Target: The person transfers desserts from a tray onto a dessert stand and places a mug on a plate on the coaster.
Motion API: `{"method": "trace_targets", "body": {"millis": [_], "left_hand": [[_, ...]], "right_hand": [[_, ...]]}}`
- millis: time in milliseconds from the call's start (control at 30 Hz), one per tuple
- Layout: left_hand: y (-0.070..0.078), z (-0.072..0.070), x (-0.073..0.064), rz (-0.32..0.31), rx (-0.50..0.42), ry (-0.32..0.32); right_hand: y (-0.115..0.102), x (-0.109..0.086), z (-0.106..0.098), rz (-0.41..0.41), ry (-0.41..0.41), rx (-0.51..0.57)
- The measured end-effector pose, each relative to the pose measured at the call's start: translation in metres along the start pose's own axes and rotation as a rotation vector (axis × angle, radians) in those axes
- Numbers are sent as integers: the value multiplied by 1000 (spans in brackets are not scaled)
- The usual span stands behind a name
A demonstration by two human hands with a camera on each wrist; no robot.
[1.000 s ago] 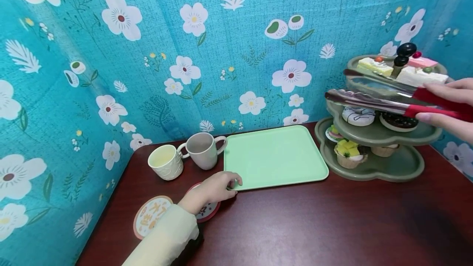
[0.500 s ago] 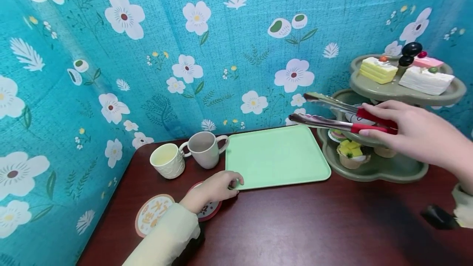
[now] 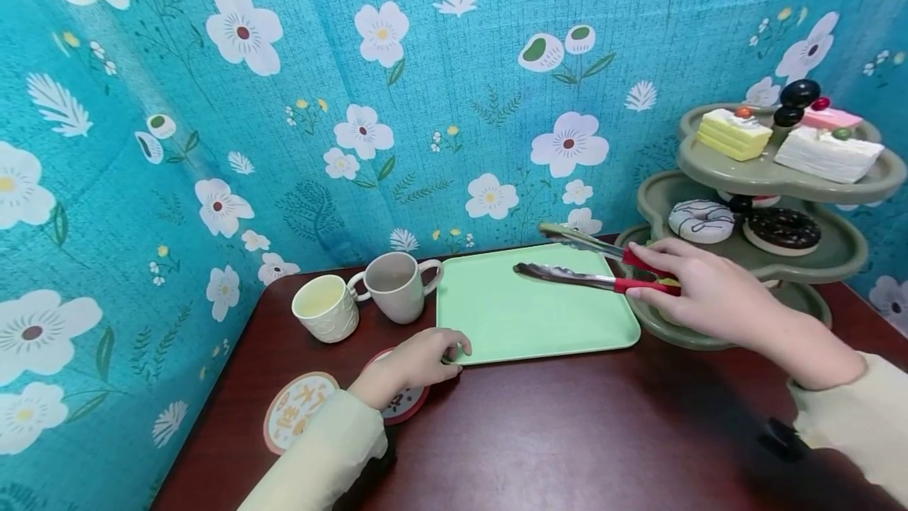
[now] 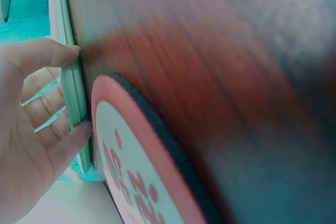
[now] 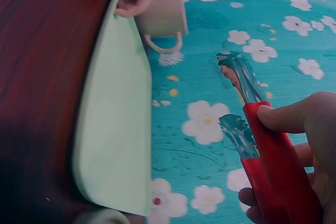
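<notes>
My left hand (image 3: 418,357) holds the near left corner of a light green tray (image 3: 532,314) lying flat on the table. In the left wrist view, thumb and fingers (image 4: 52,53) are at the tray's rim (image 4: 73,87). My right hand (image 3: 716,290) grips metal tongs (image 3: 567,275) by their red handles, thumb on one arm and fingers on the other. The tongs are spread and have nothing between their tips. They point left above the tray's right back part. In the right wrist view, both scalloped tips (image 5: 235,125) show against the flowered cloth.
A three-tier stand (image 3: 752,259) at the right bears cake slices (image 3: 734,135) and donuts (image 3: 702,221); my right hand partly hides its bottom tier. A cream cup (image 3: 325,307) and a grey mug (image 3: 395,287) stand left of the tray. Two round coasters (image 3: 298,412) lie nearer, one partly under my left forearm.
My right hand has brought the tongs left and down, from in front of the stand to above the tray. The left hand stays at the tray's corner. The view has shifted slightly.
</notes>
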State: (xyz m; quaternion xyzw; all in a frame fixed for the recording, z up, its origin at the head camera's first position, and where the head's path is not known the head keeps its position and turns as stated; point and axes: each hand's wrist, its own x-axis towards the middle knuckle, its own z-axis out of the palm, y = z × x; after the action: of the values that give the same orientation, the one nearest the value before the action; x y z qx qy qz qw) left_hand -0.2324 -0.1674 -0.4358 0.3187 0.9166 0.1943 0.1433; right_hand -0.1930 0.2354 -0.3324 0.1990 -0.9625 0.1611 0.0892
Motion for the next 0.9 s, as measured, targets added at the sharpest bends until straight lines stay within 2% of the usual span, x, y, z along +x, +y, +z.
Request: {"method": "trace_targets", "body": {"millis": [133, 400, 600, 900], "left_hand": [[0, 0, 0, 0, 8, 1], [-1, 1, 0, -8, -3, -8], [-1, 2, 0, -1, -3, -5], [-1, 1, 0, -3, 10, -7]], "right_hand": [[-3, 4, 15, -39, 7, 45], [-4, 18, 55, -47, -62, 180], [-3, 31, 85, -65, -53, 250], [-4, 49, 117, -54, -38, 307]]}}
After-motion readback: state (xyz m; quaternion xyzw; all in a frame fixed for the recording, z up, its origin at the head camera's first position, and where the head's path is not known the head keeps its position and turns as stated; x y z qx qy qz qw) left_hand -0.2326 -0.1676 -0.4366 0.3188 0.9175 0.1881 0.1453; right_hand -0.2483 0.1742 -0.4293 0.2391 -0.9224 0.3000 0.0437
